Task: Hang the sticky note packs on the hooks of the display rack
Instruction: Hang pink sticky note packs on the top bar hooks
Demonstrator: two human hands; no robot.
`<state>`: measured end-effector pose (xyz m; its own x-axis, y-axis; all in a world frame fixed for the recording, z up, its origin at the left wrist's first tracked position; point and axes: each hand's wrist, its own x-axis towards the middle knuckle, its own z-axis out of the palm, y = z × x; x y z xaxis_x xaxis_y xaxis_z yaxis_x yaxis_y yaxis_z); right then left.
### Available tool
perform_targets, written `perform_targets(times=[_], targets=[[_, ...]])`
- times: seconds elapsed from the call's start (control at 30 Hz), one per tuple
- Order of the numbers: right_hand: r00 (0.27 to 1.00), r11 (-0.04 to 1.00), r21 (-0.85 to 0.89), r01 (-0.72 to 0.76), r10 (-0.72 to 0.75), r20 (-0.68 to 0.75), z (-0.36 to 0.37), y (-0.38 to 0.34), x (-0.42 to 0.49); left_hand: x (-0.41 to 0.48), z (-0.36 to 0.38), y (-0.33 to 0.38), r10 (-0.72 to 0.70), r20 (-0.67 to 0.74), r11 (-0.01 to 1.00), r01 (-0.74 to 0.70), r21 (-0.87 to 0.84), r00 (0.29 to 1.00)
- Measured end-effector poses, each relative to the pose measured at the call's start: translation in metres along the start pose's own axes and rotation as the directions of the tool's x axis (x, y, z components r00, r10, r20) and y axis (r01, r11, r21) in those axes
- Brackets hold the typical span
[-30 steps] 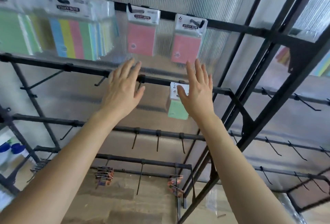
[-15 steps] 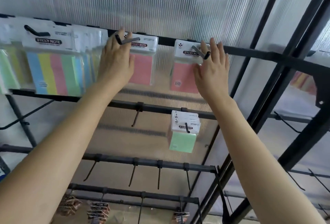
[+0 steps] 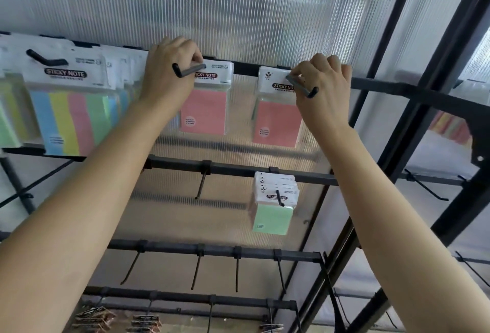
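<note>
Hanging two packs, the left hand [image 3: 169, 75] pinched the left pink pack [image 3: 204, 110], the right hand [image 3: 324, 86] the right pink pack [image 3: 277, 123] (both on hooks [image 3: 185, 70]); next probably came a push back.

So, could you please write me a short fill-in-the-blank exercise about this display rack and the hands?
1. The left hand grips the top of the left pack, the right hand the right pack; both packs hold ____ notes.
2. The lower pack, on the second bar, holds ____ notes.
3. The four hooks on the third bar are all ____.
Missing words: pink; green; empty.
</note>
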<state>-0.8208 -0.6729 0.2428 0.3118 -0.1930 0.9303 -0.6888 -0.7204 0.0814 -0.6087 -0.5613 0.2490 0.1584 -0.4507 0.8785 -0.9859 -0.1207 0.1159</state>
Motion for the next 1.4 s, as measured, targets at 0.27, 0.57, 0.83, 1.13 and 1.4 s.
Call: perform_targets(times=[0.27,0.57,0.83,1.13,1.4], targets=[[0.998,0.999,0.033,0.007,-0.009,0.068,-0.013,0.003,0.001,-0.002,-0.018,0.005,-0.053,0.109,0.992,0.065,-0.107,0.993],[0.995,0.993,0.120,-0.019,0.007,0.103,-0.056,-0.012,-0.012,-0.025,-0.060,0.020,-0.036,0.073,0.987,0.047,-0.156,0.997],[0.991,0.992,0.113,-0.061,0.047,0.121,-0.094,-0.025,-0.024,-0.041,-0.093,0.027,0.057,0.051,0.979,-0.046,-0.199,0.997],[0.977,0.992,0.057,-0.108,0.095,0.193,-0.129,-0.037,-0.022,-0.045,-0.123,0.037,0.057,0.065,0.963,-0.038,-0.267,0.996],[0.968,0.991,0.053,-0.125,0.111,0.223,-0.141,-0.044,-0.036,-0.061,-0.134,0.044,0.062,0.094,0.952,-0.031,-0.304,0.994]])
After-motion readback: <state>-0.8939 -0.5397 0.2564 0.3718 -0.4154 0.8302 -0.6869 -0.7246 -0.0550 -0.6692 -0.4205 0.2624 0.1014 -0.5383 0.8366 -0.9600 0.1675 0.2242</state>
